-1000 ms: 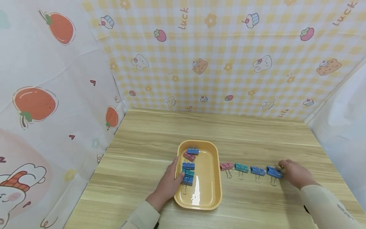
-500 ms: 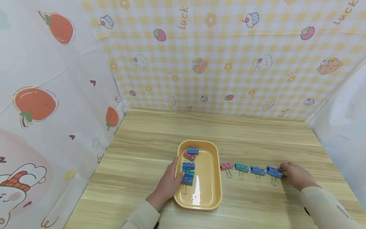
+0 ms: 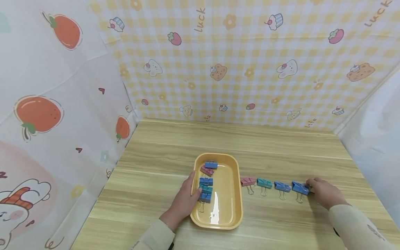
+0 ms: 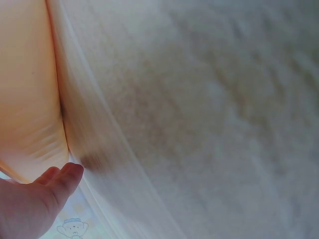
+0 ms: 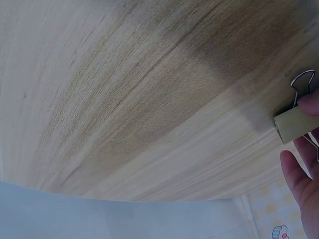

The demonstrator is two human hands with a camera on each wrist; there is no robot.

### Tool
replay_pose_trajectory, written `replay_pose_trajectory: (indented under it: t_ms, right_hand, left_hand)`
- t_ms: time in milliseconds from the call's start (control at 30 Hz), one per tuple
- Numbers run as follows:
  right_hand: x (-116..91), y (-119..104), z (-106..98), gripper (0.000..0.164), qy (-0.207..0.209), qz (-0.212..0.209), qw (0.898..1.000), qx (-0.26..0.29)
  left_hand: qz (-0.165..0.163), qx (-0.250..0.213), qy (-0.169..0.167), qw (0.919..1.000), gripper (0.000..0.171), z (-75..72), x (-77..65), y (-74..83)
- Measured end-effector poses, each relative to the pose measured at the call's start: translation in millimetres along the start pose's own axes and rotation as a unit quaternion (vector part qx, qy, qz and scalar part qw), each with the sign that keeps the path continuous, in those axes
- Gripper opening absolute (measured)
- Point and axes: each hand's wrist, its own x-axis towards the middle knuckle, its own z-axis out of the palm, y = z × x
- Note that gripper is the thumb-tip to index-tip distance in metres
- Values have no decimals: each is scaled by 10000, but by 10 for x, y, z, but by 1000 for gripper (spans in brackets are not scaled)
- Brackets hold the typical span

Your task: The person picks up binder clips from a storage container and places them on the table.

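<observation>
My left hand [image 3: 182,200] holds a yellow plastic tray [image 3: 240,205] by its left side in the head view, the thumb over the rim. In the left wrist view the fingers [image 4: 62,184] lie along the outside of the tray wall [image 4: 30,89]. Far to the right, my right hand [image 3: 326,192] pinches a yellow binder clip [image 5: 295,124], mostly hidden in the head view. Left of that hand, a row of binder clips lies on the table: a pink one [image 3: 247,182], a teal one [image 3: 264,183], a blue one [image 3: 282,186] and a larger blue one [image 3: 300,188].
Along the tray's left side lie several more binder clips, among them a blue one [image 3: 211,165], a pink one [image 3: 207,170] and a teal one [image 3: 206,189]. A patterned cloth [image 3: 231,69] hangs behind the wooden table [image 3: 175,142].
My right hand has shifted very slightly to the right beside the end of the row. The left hand and the tray stay where they were.
</observation>
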Motion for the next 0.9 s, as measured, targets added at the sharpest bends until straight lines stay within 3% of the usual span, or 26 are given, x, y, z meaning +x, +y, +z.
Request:
replay_pose_trajectory:
  t_ms: [900]
  right_hand:
    - [-8, -56, -17, 36, -111, 240, 9996, 63]
  left_hand:
    - [6, 44, 35, 10000, 66, -3, -2, 14]
